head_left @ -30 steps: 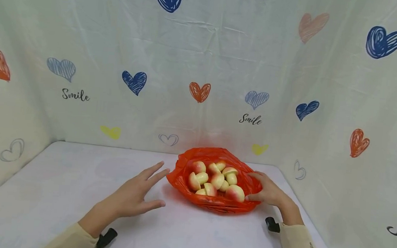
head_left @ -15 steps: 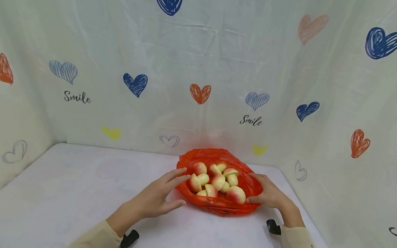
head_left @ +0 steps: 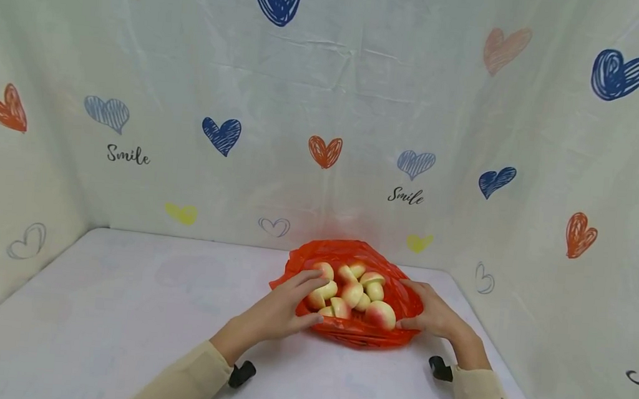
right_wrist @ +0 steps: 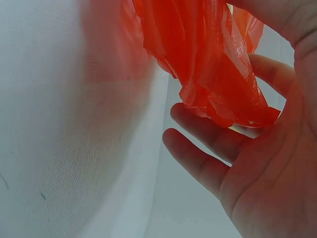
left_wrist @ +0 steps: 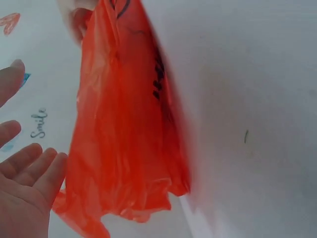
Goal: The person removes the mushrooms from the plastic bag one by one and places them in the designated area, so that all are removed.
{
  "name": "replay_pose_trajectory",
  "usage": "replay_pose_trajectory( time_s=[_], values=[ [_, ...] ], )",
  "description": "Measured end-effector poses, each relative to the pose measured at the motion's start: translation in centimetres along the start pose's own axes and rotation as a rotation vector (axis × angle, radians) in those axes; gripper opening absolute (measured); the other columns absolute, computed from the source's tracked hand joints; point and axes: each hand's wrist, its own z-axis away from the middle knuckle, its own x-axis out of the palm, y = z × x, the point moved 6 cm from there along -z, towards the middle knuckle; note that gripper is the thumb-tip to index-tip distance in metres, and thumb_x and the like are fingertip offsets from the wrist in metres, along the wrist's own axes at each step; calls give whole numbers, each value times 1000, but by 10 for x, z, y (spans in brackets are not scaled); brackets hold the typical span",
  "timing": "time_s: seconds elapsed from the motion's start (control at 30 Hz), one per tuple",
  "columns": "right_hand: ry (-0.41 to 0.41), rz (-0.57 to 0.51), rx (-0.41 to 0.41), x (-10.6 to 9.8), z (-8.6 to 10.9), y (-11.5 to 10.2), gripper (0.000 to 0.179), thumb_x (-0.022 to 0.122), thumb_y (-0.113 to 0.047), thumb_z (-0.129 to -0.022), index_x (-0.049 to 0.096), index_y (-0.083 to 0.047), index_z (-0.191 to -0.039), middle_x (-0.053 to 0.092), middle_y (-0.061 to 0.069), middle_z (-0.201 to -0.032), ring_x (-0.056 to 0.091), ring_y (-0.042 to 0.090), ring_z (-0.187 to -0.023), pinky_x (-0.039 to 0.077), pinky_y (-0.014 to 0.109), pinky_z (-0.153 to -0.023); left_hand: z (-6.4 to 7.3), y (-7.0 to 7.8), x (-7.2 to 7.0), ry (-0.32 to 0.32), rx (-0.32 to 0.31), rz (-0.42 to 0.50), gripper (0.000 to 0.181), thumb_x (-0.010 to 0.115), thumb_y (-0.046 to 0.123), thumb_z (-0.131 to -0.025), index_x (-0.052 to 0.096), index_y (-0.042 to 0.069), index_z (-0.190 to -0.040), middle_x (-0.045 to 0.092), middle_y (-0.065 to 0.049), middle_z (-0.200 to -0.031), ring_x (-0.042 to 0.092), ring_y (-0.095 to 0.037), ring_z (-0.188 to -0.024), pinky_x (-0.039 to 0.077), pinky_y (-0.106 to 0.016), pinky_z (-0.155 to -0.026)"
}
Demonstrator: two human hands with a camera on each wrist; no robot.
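A red plastic bag [head_left: 343,334] lies on the table with its mouth spread wide. Several mushroom-shaped pieces [head_left: 380,315], cream with pink-tinged caps, are heaped inside it. At the bag's left side, my left hand [head_left: 279,309] reaches over the rim with fingers apart, covering part of the pieces there. The left wrist view has those fingers [left_wrist: 49,173] beside the bag's outer wall. My right hand [head_left: 429,308] is at the opposite side, thumb and fingers spaced around the bag's edge. In the right wrist view, its fingers [right_wrist: 198,158] are spread alongside the hanging red film.
A white-covered table [head_left: 119,309] stretches in front and to the left. Behind it and at the sides hangs a pale curtain [head_left: 283,84] printed with hearts and "Smile". Black wrist mounts [head_left: 242,375] sit at both cuffs.
My left hand has moved right, from beside the bag to over its left rim. My right hand stays at the bag's right side. The bag and pieces look nearly unchanged.
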Motion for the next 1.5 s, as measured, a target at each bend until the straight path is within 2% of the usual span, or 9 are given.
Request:
replay_pose_trajectory(
  time_s=[0.17, 0.33, 0.5, 0.73, 1.03, 1.3, 1.5],
  values=[
    [2, -2, -1, 2, 1, 2, 96, 84, -46, -64, 39, -18, -144, 34, 13, -143, 37, 37, -126, 46, 56, -90, -10, -10, 9, -30, -53, 17, 62, 70, 32, -87, 45, 15, -142, 37, -7, -148, 37, -22, -135, 38, -40, -104],
    [4, -2, -3, 1, 1, 0, 96, 84, -46, -64, 38, -17, -144, 33, 15, -143, 37, 38, -126, 46, 57, -89, -19, -18, 15, -51, -79, 16, 62, 70, 29, -87, 44, 14, -142, 36, -8, -149, 32, -23, -137, 35, -41, -106],
    [3, 4, -2, 0, 2, -1, 97, 83, -46, -65, 37, -17, -145, 32, 16, -144, 37, 39, -126, 46, 58, -89, -25, -24, 19, -52, -92, 10, 60, 71, 25, -87, 47, 12, -140, 41, -7, -144, 37, -22, -133, 38, -40, -105],
    [2, 6, 4, 1, 1, -1, 97, 84, -45, -64, 37, -17, -145, 31, 16, -145, 37, 39, -127, 47, 57, -89, -30, -34, 25, -51, -140, 13, 57, 73, 20, -85, 50, 11, -137, 47, -4, -132, 46, -18, -121, 40, -35, -103],
    [1, 10, 6, 2, 1, -2, 96, 84, -42, -66, 36, -17, -146, 30, 17, -145, 36, 40, -127, 47, 57, -89, -34, -45, 32, -43, -223, 54, 50, 74, 18, -84, 54, 9, -129, 48, -5, -123, 52, -18, -108, 43, -35, -99],
    [-2, 14, 16, 4, 1, -2, 96, 84, -43, -66, 36, -18, -146, 30, 16, -145, 36, 40, -127, 47, 57, -89, -37, -54, 36, -16, -335, 84, 47, 75, 22, -84, 56, 10, -126, 48, -3, -119, 52, -16, -104, 44, -34, -97],
    [0, 11, 16, 3, 1, -2, 96, 83, -42, -67, 35, -17, -146, 29, 16, -146, 35, 40, -128, 46, 58, -90, -40, -57, 39, -36, -369, 59, 47, 75, 26, -83, 57, 10, -124, 49, -1, -106, 51, -14, -91, 48, -31, -88]
  ],
)
